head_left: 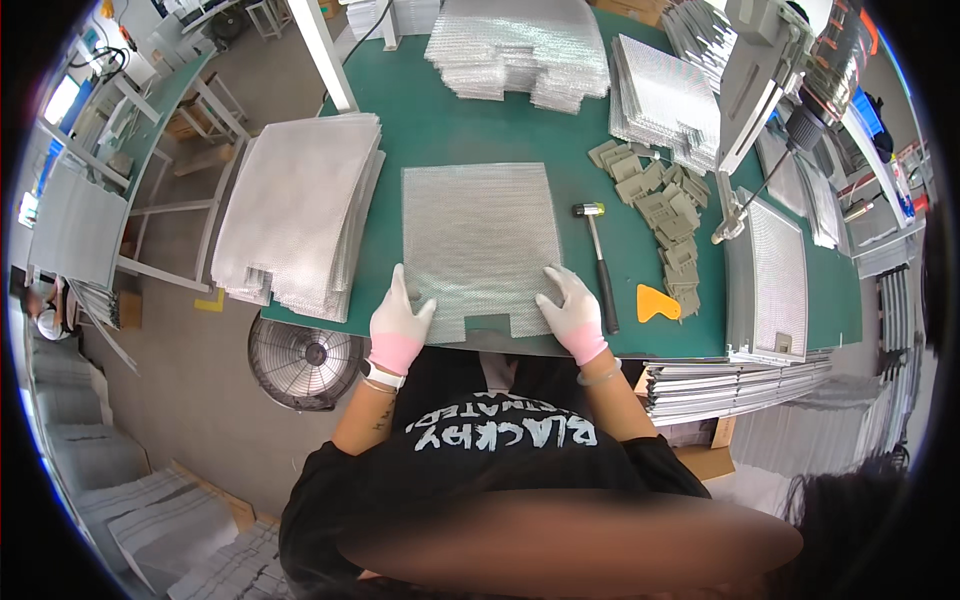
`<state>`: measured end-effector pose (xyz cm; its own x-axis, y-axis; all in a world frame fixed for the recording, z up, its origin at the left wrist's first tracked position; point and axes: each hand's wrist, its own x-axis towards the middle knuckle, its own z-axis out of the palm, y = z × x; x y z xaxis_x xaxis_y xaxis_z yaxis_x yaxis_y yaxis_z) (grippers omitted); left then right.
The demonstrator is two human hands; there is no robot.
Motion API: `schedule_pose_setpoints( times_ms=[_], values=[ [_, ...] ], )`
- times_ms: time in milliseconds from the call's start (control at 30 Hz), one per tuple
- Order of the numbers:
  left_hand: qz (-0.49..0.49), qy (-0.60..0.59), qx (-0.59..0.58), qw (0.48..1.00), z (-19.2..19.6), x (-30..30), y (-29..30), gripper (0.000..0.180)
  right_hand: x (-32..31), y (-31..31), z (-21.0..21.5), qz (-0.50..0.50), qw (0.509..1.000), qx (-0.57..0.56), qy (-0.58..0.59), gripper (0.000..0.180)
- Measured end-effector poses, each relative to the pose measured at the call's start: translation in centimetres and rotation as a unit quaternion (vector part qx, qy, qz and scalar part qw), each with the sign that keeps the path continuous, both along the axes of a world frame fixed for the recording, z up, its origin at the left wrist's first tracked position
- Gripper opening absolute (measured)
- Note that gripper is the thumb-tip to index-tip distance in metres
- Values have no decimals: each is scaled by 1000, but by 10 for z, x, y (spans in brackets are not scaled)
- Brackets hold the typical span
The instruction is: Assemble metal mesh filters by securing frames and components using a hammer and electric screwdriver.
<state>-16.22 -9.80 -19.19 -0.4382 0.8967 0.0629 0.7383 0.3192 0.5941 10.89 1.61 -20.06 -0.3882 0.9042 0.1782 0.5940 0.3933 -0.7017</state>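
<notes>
A silvery mesh sheet with a rectangular notch in its near edge lies in front of me on the green table. My left hand, in a white glove with a pink cuff, grips its near left corner, thumb on top and index finger stretched along the side. Gloved the same way, my right hand holds the near right corner, its thumb on the sheet. The undersides of both grips are hidden. Just right of the right hand lies a mallet with a black handle, and beyond it a yellow scraper.
Mesh sheets are stacked at the left, the far side and the far right. Several grey-green plastic pieces form a pile. Framed panels stand at right, near a metal arm. A fan stands below the table's left edge.
</notes>
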Motion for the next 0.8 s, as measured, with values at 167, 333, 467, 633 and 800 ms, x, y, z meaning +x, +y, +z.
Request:
schedule_pose_setpoints(
  times_ms=[167, 333, 467, 633, 800],
  values=[
    [6, 24, 1, 1000, -3, 1, 2, 82, 2, 2, 0, 14, 1000, 0, -26, 47],
    [3, 71, 21, 997, -10, 0, 4, 83, 0, 1, 1, -5, 998, 23, -65, 48],
    [21, 58, -76, 995, 12, 0, 12, 85, -6, -1, 42, -19, 972, -26, -233, 43],
    [-138, 256, -54, 955, -12, -22, 17, 75, 14, 112, 92, -4, 986, 129, -106, 24],
    [-176, 245, -59, 952, -9, -19, 46, 64, 44, 309, 102, -269, 951, 148, -49, 72]
  ],
)
